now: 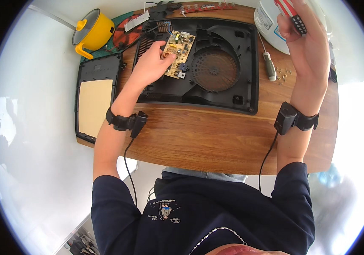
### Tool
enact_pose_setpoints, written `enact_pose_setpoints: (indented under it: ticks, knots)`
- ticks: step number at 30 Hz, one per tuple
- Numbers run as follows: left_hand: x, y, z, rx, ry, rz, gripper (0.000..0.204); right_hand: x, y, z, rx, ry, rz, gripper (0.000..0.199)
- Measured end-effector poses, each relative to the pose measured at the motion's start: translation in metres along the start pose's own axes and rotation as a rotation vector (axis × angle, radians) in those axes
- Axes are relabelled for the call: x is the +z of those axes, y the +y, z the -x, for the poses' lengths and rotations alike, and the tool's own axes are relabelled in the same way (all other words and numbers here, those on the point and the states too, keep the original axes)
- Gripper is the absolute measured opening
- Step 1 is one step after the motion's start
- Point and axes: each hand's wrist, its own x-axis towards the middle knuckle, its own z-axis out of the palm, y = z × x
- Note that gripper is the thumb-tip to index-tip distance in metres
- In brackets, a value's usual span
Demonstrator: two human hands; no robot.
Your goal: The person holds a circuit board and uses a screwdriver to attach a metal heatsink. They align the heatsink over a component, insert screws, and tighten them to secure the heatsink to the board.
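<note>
wood tabletop (199,138) bears a black housing (247,63), seemingly already opened and not yet closed, with loose screws (284,77) nearby. left hand (150,64) has thumb and fingers pinched on the circuit board (185,46) above the housing; whether the right hand (311,49) grips the star-striped item (297,22), cropped on top, i cannot tell.

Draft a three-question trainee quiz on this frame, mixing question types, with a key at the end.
1. What lies under the thumb of the left hand?

2. True or false: the screwdriver lies to the right of the black housing.

3. What lies scattered beside the screwdriver?
A. A yellow pot
B. Small screw-like pieces
C. A black fan blade

Key:
1. A circuit board with components on it.
2. True.
3. B.
</note>
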Motion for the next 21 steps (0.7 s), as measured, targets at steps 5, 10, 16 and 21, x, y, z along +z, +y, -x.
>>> enact_pose_setpoints:
  ticks: [5,10,16,21]
  knots:
    - [0.006,0.010,0.005,0.042,0.060,-0.179,0.070,-0.005,0.005,0.001,-0.050,0.002,-0.018,0.034]
    - [0.009,0.000,0.000,0.079,0.139,-0.076,0.063,-0.008,0.005,0.002,-0.060,-0.021,-0.055,0.036]
    - [0.002,0.012,0.002,-0.046,0.167,0.397,0.065,-0.009,-0.007,0.002,0.009,-0.022,0.001,0.035]
    - [-0.013,0.034,0.013,-0.068,0.169,0.561,0.089,-0.005,0.004,0.001,-0.082,0.012,-0.122,0.030]
